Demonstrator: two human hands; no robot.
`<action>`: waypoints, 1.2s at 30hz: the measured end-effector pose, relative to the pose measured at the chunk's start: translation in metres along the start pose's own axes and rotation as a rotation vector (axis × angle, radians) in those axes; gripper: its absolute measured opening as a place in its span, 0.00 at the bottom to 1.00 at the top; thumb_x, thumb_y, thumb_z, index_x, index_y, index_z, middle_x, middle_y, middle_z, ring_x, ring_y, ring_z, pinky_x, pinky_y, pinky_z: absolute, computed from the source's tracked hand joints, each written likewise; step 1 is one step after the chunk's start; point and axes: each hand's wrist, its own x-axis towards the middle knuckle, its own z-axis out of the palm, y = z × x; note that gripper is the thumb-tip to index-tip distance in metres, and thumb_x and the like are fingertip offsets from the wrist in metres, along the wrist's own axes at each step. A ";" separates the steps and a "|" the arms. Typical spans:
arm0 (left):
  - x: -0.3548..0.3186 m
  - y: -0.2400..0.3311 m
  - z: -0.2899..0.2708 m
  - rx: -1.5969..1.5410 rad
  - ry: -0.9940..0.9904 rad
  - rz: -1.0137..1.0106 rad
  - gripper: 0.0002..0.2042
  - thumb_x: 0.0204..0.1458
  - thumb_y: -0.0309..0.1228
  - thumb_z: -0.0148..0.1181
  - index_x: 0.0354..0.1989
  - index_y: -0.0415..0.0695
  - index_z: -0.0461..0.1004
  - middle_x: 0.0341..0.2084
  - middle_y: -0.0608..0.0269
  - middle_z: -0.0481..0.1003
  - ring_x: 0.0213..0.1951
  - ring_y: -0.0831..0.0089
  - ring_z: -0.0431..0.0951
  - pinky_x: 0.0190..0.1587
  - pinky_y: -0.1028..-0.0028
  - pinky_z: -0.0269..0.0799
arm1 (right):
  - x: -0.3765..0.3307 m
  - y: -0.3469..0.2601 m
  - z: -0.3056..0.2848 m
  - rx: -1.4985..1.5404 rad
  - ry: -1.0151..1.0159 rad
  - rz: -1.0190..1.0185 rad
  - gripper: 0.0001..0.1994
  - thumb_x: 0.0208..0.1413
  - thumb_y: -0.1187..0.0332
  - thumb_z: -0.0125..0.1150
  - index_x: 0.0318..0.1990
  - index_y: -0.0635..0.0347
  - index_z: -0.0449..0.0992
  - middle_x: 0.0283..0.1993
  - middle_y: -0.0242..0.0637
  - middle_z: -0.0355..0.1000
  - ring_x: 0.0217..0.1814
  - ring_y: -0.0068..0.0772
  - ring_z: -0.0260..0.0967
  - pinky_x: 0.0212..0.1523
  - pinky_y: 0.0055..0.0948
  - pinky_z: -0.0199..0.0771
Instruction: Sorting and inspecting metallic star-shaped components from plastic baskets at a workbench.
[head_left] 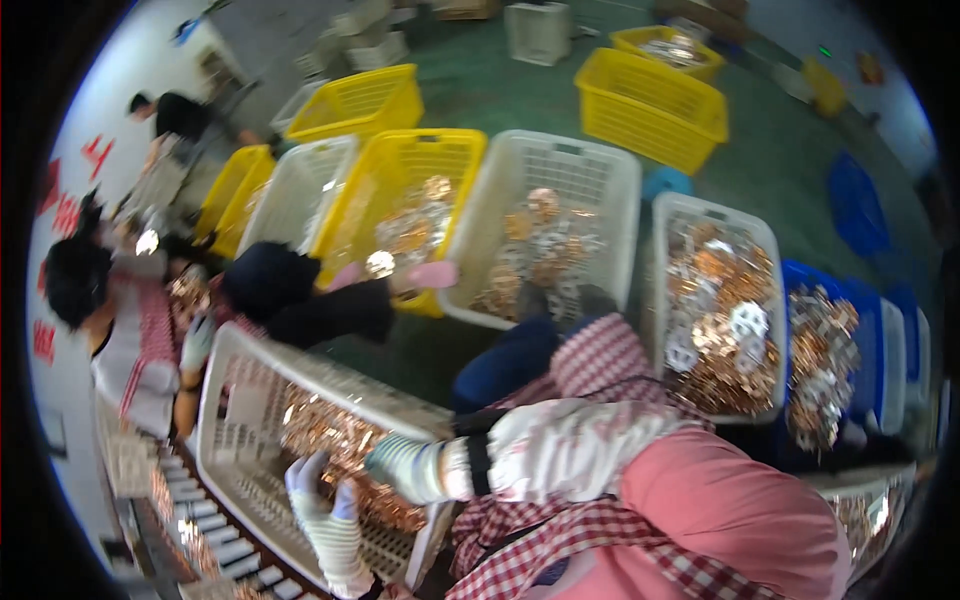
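Observation:
A white plastic basket (250,370) stands tilted in front of me, with shiny copper-coloured metal pieces (335,430) heaped inside. My left hand (325,520), in a striped glove with pale violet fingertips, is over the near side of the heap. Its thumb and fingers are spread, and nothing shows between them. Reaching in from the right, my right hand (408,468) wears a striped glove with greenish fingers and touches the heap. Its fingertips are hidden among the pieces, so what it grips cannot be made out.
A conveyor-like slatted strip (215,525) runs along the lower left. Beyond my legs stand a white basket (625,215), a yellow basket (470,150) and another white basket (662,250), all holding metal pieces. A co-worker (135,340) sits at left; a person in black (180,115) bends farther back.

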 end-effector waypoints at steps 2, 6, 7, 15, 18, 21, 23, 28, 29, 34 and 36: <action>-0.002 0.003 0.010 -0.246 0.008 -0.182 0.19 0.47 0.38 0.61 0.43 0.38 0.69 0.31 0.66 0.65 0.35 0.76 0.64 0.38 0.77 0.61 | 0.006 -0.005 -0.005 -0.527 -0.201 -0.128 0.05 0.40 0.73 0.56 0.27 0.56 0.77 0.24 0.35 0.73 0.27 0.36 0.73 0.24 0.35 0.70; -0.001 -0.006 0.015 -0.475 0.090 -0.278 0.21 0.48 0.34 0.59 0.48 0.35 0.67 0.34 0.67 0.68 0.36 0.77 0.68 0.38 0.78 0.66 | 0.008 -0.011 -0.002 -0.479 -0.053 -0.142 0.04 0.43 0.71 0.55 0.26 0.57 0.76 0.23 0.36 0.73 0.24 0.37 0.72 0.23 0.35 0.70; -0.004 -0.001 -0.002 -0.502 -0.024 -0.424 0.26 0.46 0.30 0.64 0.55 0.39 0.65 0.41 0.58 0.69 0.39 0.69 0.69 0.42 0.72 0.69 | 0.009 -0.012 -0.002 -0.349 -0.017 -0.090 0.04 0.43 0.71 0.56 0.26 0.58 0.76 0.23 0.38 0.73 0.24 0.39 0.72 0.23 0.37 0.70; 0.003 0.016 0.002 -0.471 0.035 -0.342 0.18 0.40 0.30 0.61 0.41 0.40 0.68 0.35 0.63 0.66 0.37 0.72 0.64 0.40 0.74 0.62 | -0.007 -0.025 -0.022 -0.224 0.160 -0.094 0.05 0.40 0.66 0.59 0.23 0.57 0.78 0.20 0.41 0.73 0.25 0.46 0.73 0.26 0.39 0.72; -0.002 0.001 -0.004 -0.411 0.061 -0.363 0.19 0.42 0.32 0.59 0.43 0.38 0.68 0.39 0.60 0.68 0.41 0.66 0.66 0.45 0.68 0.62 | -0.002 -0.023 -0.020 -0.098 0.038 -0.088 0.06 0.42 0.66 0.58 0.23 0.56 0.79 0.25 0.42 0.75 0.30 0.45 0.74 0.31 0.40 0.74; 0.000 0.039 -0.007 -0.688 0.407 -0.459 0.18 0.48 0.26 0.54 0.49 0.36 0.68 0.49 0.48 0.68 0.48 0.61 0.68 0.48 0.66 0.67 | 0.021 -0.022 -0.021 -0.278 -0.150 -0.197 0.07 0.45 0.68 0.56 0.26 0.57 0.80 0.32 0.44 0.76 0.35 0.44 0.74 0.35 0.36 0.74; 0.006 0.027 -0.021 -0.177 0.296 -0.469 0.17 0.51 0.26 0.53 0.49 0.35 0.68 0.47 0.48 0.70 0.46 0.62 0.69 0.46 0.66 0.69 | 0.018 -0.026 -0.018 -0.781 -0.196 -0.467 0.08 0.46 0.68 0.55 0.28 0.52 0.81 0.34 0.39 0.77 0.38 0.42 0.75 0.38 0.37 0.75; -0.003 0.034 0.005 -0.247 0.008 -0.293 0.15 0.54 0.29 0.52 0.48 0.35 0.69 0.43 0.52 0.72 0.45 0.66 0.69 0.49 0.70 0.64 | 0.022 -0.005 -0.003 -0.562 -0.320 -0.301 0.13 0.51 0.65 0.51 0.42 0.46 0.79 0.46 0.36 0.74 0.47 0.30 0.73 0.44 0.35 0.74; 0.000 0.043 0.008 -0.179 -0.012 -0.325 0.16 0.53 0.28 0.53 0.49 0.35 0.69 0.42 0.54 0.72 0.44 0.66 0.69 0.48 0.71 0.65 | 0.021 -0.005 -0.002 -0.561 -0.324 -0.307 0.13 0.51 0.65 0.51 0.42 0.46 0.79 0.46 0.36 0.74 0.47 0.30 0.73 0.44 0.35 0.74; 0.000 0.015 0.001 -0.415 -0.008 -0.468 0.20 0.49 0.30 0.56 0.51 0.36 0.67 0.44 0.55 0.69 0.45 0.65 0.66 0.49 0.68 0.62 | 0.002 -0.023 -0.011 -0.511 -0.015 -0.027 0.06 0.45 0.69 0.55 0.26 0.53 0.79 0.24 0.33 0.75 0.26 0.34 0.74 0.22 0.35 0.69; 0.004 0.026 -0.002 -0.420 -0.019 -0.498 0.23 0.46 0.30 0.57 0.53 0.38 0.66 0.48 0.54 0.66 0.48 0.64 0.63 0.54 0.66 0.57 | 0.004 -0.021 -0.005 -0.264 0.193 0.020 0.05 0.44 0.71 0.54 0.21 0.58 0.74 0.18 0.37 0.70 0.22 0.38 0.72 0.20 0.34 0.68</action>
